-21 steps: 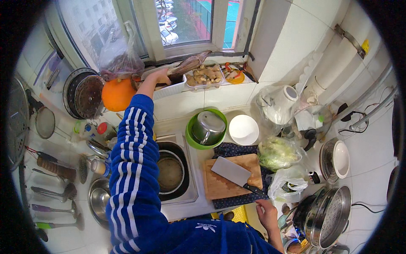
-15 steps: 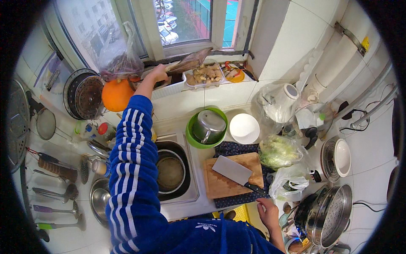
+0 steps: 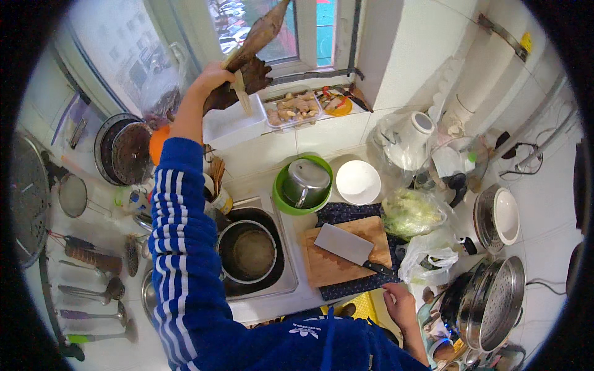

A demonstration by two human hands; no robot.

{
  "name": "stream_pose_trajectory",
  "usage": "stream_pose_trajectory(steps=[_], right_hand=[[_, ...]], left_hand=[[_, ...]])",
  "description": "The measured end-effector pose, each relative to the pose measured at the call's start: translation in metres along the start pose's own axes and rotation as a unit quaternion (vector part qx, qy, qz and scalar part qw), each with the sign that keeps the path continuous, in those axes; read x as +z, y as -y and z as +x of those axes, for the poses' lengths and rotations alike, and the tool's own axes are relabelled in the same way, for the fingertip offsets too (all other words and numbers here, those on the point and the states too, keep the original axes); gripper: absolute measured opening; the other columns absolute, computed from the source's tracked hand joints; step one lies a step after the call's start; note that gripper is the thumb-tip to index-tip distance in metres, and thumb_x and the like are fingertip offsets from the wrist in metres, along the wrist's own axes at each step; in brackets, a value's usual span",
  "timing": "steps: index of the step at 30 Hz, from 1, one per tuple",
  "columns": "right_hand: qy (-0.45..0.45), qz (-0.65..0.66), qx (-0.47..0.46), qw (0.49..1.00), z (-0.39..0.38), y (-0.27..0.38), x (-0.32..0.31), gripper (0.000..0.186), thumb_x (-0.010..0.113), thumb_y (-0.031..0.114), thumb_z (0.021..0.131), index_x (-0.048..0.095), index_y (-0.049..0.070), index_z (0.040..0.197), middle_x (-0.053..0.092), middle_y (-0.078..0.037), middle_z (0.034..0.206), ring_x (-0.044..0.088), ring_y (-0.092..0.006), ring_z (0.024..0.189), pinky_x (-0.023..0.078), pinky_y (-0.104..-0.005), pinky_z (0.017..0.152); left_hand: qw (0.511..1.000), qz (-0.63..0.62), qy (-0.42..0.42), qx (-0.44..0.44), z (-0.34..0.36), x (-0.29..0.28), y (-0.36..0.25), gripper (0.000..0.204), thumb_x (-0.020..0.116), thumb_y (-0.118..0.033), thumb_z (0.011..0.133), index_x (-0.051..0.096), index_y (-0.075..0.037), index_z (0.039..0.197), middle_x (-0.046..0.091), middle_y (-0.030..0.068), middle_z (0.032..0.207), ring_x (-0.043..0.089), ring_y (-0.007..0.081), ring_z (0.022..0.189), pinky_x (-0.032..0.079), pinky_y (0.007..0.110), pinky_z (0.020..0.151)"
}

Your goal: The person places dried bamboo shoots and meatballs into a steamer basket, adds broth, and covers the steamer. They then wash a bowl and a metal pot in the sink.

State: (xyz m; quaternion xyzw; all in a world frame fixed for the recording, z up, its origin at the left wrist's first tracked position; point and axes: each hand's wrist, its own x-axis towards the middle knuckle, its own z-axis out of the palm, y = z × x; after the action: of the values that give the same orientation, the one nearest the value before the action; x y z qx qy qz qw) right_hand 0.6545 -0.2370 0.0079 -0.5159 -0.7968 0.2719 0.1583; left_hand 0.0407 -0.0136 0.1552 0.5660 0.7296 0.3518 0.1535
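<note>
Your left hand (image 3: 218,75) pinches the brown leaves (image 3: 257,38) by the white box (image 3: 236,128), their long axis running far and right; your right hand (image 3: 402,305), loosely half-open, lies farther away, near right.

Person's L hand (image 3: 213,76) has gone up from the white box (image 3: 232,128) on the sill, now w/ the long brown dried leaf (image 3: 260,34) raised vs. the window, tip higher than prev. Dark crinkled pieces (image 3: 252,75) & a pale strip (image 3: 242,96) now hang below it; box's white inside shows. Arm shifted L, covering more of the pumpkin (image 3: 159,143); chopsticks (image 3: 216,170) now in view.
</note>
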Motion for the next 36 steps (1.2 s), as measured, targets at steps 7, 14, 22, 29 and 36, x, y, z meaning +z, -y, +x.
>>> stream_pose_trajectory(steps=[7, 14, 22, 29, 36], right_hand=[[-0.039, 0.009, -0.006, 0.999, -0.004, -0.011, -0.043, 0.016, 0.058, 0.007, 0.077, 0.061, 0.006, 0.093, 0.062, -0.013, 0.093, 0.060, -0.0309, 0.084, 0.049, -0.0376, 0.072], [-0.145, -0.010, -0.048, 0.988, -0.039, -0.052, -0.108, 0.013, 0.059, 0.010, 0.078, 0.060, 0.006, 0.090, 0.062, -0.013, 0.089, 0.060, -0.0306, 0.079, 0.049, -0.0371, 0.067], [-0.270, 0.010, -0.013, 0.963, -0.141, -0.148, -0.205, 0.016, 0.055, 0.007, 0.078, 0.059, 0.004, 0.094, 0.061, -0.013, 0.088, 0.059, -0.0311, 0.079, 0.049, -0.0377, 0.069], [-0.310, 0.045, 0.038, 0.949, -0.324, -0.285, -0.285, 0.017, 0.054, 0.004, 0.079, 0.059, 0.005, 0.096, 0.061, -0.012, 0.093, 0.059, -0.0301, 0.087, 0.048, -0.0353, 0.074], [-0.384, 0.015, 0.095, 0.918, -0.463, -0.408, -0.359, 0.016, 0.055, 0.008, 0.079, 0.059, 0.005, 0.094, 0.061, -0.012, 0.092, 0.060, -0.0299, 0.081, 0.050, -0.0360, 0.070]], left_hand=[[0.997, -0.025, 0.063, 0.046, -0.018, 0.044, -0.162, 0.025, 0.062, -0.014, 0.065, 0.060, 0.001, 0.085, 0.059, 0.0033, 0.074, 0.054, 0.0144, 0.067, 0.043, 0.027, 0.064], [0.964, -0.054, 0.184, 0.186, -0.077, 0.174, -0.353, 0.026, 0.059, -0.009, 0.063, 0.058, 0.006, 0.085, 0.057, 0.0049, 0.072, 0.050, 0.0134, 0.066, 0.042, 0.027, 0.064], [0.861, -0.144, 0.383, 0.301, -0.212, 0.381, -0.581, 0.026, 0.058, -0.005, 0.063, 0.057, 0.007, 0.086, 0.057, 0.0036, 0.075, 0.049, 0.0111, 0.068, 0.041, 0.026, 0.063], [0.766, -0.193, 0.467, 0.397, -0.398, 0.595, -0.767, 0.025, 0.059, -0.005, 0.063, 0.059, 0.007, 0.085, 0.056, 0.0034, 0.072, 0.049, 0.0114, 0.067, 0.043, 0.028, 0.063], [0.787, -0.031, 0.458, 0.412, -0.482, 0.811, -0.885, 0.036, 0.066, -0.017, 0.057, 0.062, -0.004, 0.090, 0.063, 0.0156, 0.079, 0.060, 0.0263, 0.075, 0.045, 0.034, 0.069]])
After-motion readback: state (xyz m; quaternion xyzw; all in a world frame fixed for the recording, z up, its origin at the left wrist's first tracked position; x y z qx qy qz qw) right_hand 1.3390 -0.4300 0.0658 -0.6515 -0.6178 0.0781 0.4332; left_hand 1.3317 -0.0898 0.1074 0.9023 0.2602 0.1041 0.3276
